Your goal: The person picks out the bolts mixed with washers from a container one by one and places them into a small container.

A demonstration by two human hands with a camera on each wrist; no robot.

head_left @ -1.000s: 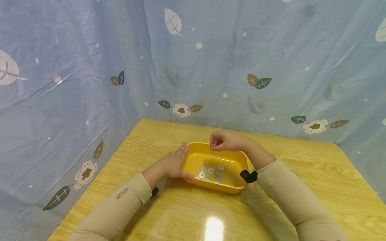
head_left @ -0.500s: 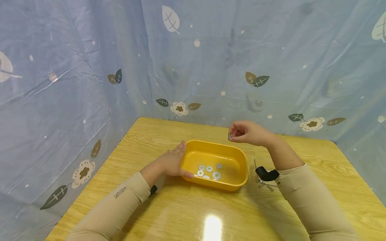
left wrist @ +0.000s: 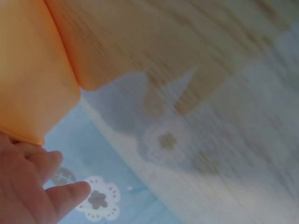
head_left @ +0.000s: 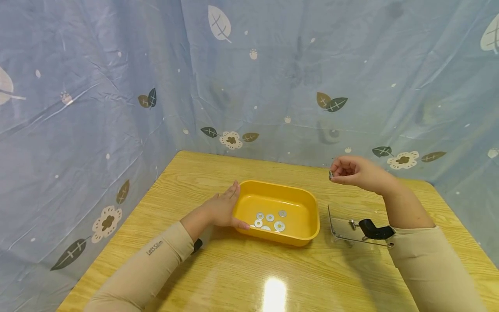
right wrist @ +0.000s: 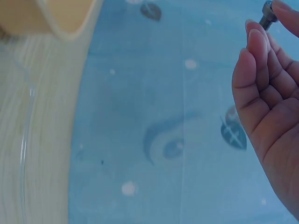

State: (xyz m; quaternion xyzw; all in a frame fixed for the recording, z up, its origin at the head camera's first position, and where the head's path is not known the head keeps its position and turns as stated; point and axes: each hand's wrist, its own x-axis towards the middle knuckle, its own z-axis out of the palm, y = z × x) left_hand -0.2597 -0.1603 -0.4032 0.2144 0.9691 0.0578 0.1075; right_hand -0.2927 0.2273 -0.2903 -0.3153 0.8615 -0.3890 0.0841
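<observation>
A small metal bolt [head_left: 330, 175] is pinched between the thumb and fingers of my right hand [head_left: 358, 173], raised above the table to the right of the yellow tray [head_left: 288, 237]. In the right wrist view the bolt [right wrist: 267, 17] shows a round head and a threaded shank. My left hand [head_left: 222, 210] rests against the tray's left end, its fingers extended along the side and its thumb at the near rim. Several flat metal washers [head_left: 279, 226] lie in the tray. Under my right forearm stands a clear plastic piece [head_left: 340, 225] with metal bolts [head_left: 352, 224], partly hidden.
The wooden table [head_left: 218, 277] has a bright light reflection near its front. A blue patterned cloth [head_left: 273, 86] hangs behind it and along the left. Black wrist mounts [head_left: 376, 229] sit on the forearms.
My right hand has moved from over the tray's far rim to the right, carrying the bolt. The clear plastic piece has come into view. My left hand stays at the tray.
</observation>
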